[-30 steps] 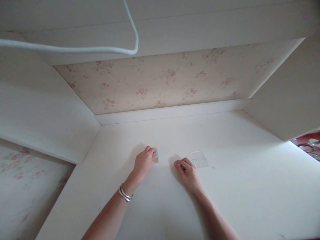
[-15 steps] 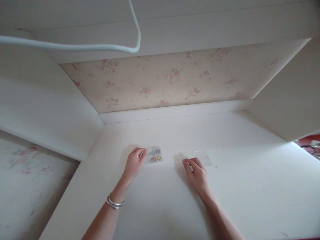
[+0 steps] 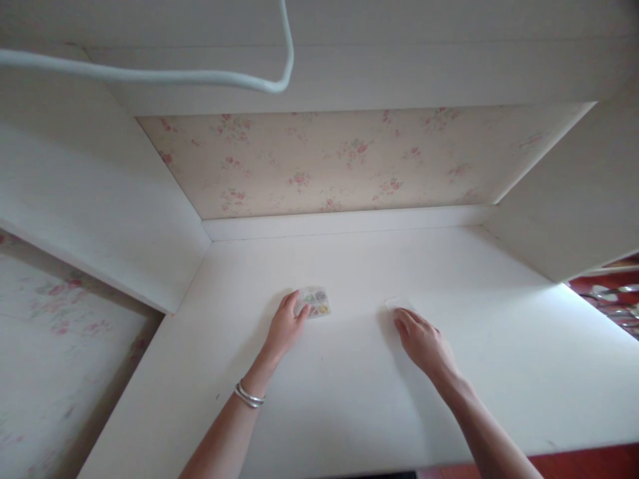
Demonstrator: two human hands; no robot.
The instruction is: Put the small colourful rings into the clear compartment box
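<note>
A small clear box (image 3: 315,301) with several round coloured pieces inside lies on the white desk top (image 3: 349,399). My left hand (image 3: 286,326) rests flat beside it, fingertips touching its left edge; a silver bangle sits on that wrist. My right hand (image 3: 422,339) lies palm down over a thin clear lid (image 3: 394,303), covering most of it, so only its far corner shows.
White side panels (image 3: 100,199) wall the desk on the left and right, with a flowered back panel (image 3: 339,159) behind. A white cable (image 3: 200,76) hangs overhead. Red floor and metal objects (image 3: 609,293) show at the far right.
My left hand uncovered the small box, then returned to touch its left edge. My right hand slid right onto the clear lid. The view shifted slightly.
</note>
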